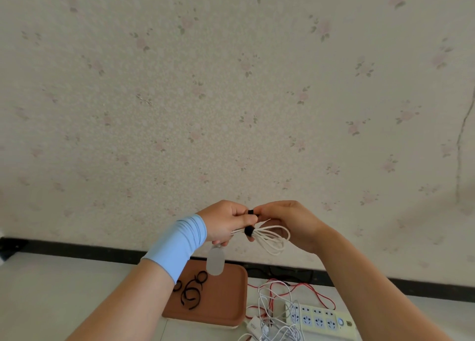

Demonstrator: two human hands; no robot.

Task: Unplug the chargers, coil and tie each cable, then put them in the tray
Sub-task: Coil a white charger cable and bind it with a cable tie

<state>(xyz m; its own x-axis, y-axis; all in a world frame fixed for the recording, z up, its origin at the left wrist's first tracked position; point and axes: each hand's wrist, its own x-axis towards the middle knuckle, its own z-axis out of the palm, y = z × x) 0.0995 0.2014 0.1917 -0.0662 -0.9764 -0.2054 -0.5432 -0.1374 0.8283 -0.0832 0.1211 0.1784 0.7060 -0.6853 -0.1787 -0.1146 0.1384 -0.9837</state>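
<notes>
Blue-cuffed left hand (223, 223) grips a coiled white charger cable (272, 239) while the right hand (291, 225) pinches the black strap tie (249, 230) wrapped round it, lower centre of frame, above a brown rectangular tray (226, 311) beside a white power strip (321, 316).

Bare forearms, light blue sleeve band (177, 245) around left wrist
</notes>
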